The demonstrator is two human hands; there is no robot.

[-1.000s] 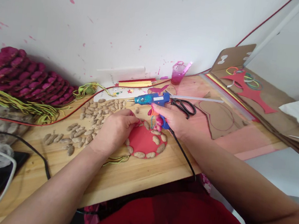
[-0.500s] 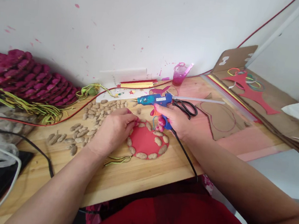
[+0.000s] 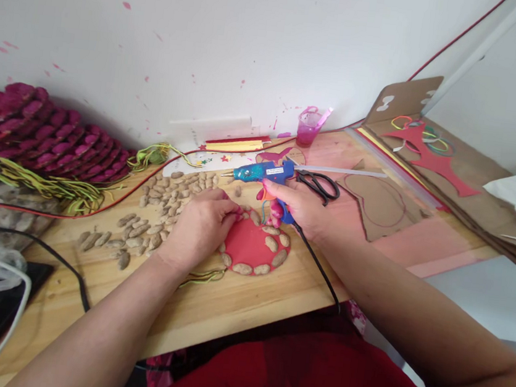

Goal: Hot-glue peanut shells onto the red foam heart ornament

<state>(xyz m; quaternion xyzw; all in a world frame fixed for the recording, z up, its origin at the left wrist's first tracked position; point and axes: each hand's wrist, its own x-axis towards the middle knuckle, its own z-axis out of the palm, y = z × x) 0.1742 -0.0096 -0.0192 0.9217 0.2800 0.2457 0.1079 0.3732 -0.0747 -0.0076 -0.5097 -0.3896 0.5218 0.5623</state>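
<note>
A blue hot glue gun (image 3: 260, 172) is gripped in my right hand (image 3: 300, 208), its metal nozzle pointing left and a clear glue stick sticking out of the back. Below it lies a red disc (image 3: 249, 242) with peanuts (image 3: 242, 269) set around its rim and one a little further in. My left hand (image 3: 203, 223) is at the disc's upper left edge. Its thumb and fingers are pinched on a peanut at the rim, mostly hidden by the fingertips. Loose peanuts (image 3: 171, 199) are spread on the wooden table left of this hand.
Black-handled scissors (image 3: 319, 185) and cut cardboard (image 3: 372, 206) lie to the right. A cup of pink liquid (image 3: 307, 127) stands by the wall. Pink layered craftwork (image 3: 50, 139) fills the back left. A red cord (image 3: 136, 195) and the gun's black cable (image 3: 319, 262) cross the table.
The view has shifted slightly. Both hands stay nearly in place: the left keeps its pinch at the disc's edge, the right keeps hold of the glue gun.
</note>
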